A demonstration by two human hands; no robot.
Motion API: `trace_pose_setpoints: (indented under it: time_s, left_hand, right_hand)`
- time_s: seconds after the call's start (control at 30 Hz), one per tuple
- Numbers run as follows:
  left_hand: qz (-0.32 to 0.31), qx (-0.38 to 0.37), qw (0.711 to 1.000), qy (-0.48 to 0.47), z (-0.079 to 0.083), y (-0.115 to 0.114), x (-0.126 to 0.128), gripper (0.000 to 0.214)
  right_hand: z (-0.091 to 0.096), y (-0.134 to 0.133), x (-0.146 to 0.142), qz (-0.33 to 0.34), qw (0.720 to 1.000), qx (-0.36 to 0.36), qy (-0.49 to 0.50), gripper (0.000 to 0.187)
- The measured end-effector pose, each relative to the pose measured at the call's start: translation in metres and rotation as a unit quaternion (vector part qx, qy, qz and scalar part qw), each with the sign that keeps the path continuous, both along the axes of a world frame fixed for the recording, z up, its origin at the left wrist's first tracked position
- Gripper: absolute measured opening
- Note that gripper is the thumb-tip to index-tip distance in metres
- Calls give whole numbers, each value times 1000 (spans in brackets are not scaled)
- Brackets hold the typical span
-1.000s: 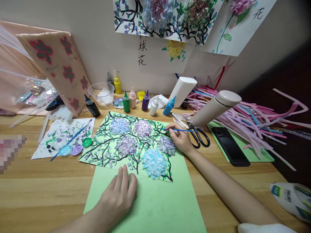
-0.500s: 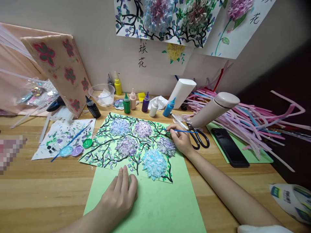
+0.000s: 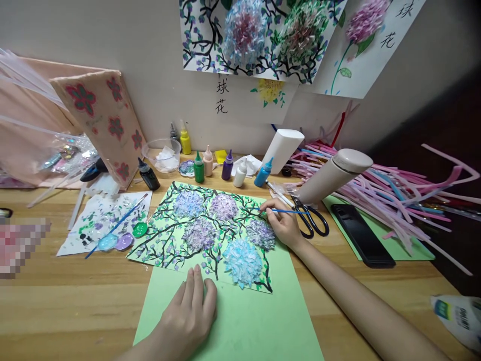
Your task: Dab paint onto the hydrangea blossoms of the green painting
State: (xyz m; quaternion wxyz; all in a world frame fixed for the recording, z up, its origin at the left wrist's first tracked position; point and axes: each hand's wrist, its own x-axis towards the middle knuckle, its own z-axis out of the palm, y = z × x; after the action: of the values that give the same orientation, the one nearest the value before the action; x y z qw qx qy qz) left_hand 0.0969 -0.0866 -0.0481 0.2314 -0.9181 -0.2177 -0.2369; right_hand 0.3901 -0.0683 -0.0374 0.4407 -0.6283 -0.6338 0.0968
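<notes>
Pinched in my right hand [image 3: 282,222] is a thin blue paintbrush [image 3: 291,211], its tip at the painting's upper right among black branches and green leaves. The painting [image 3: 160,239] carries several raised flower heads in blue, purple and white; the pale blue one [image 3: 242,262] lies nearest me. My left hand [image 3: 191,308] rests with fingers stretched out at the painting's front edge, on the green sheet [image 3: 240,326] underneath. To the left, a second blue brush [image 3: 116,225] lies across a paint-smeared paper [image 3: 84,220] beside green paint [image 3: 140,230] and purple paint [image 3: 124,241].
Paint bottles, among them a green one [image 3: 199,168] and a blue one [image 3: 263,173], line the back. Black-handled scissors [image 3: 318,220], a leaning flask [image 3: 334,175], a phone [image 3: 363,235] and pink pipe cleaners [image 3: 398,195] occupy the right. A flower-painted panel [image 3: 99,120] stands at left.
The whole view has shifted slightly, so everything appears a little lower and further right. My right hand keeps the brush near the same spot; my left hand stays at the painting's edge.
</notes>
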Motion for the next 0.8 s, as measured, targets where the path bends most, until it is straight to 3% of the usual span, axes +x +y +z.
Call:
trace_pose_setpoints:
  time_s: [0.8]
  left_hand:
    - [-10, -2, 1000, 9, 3, 1, -1, 15]
  right_hand:
    - [1, -2, -1, 8, 1000, -4, -1, 15]
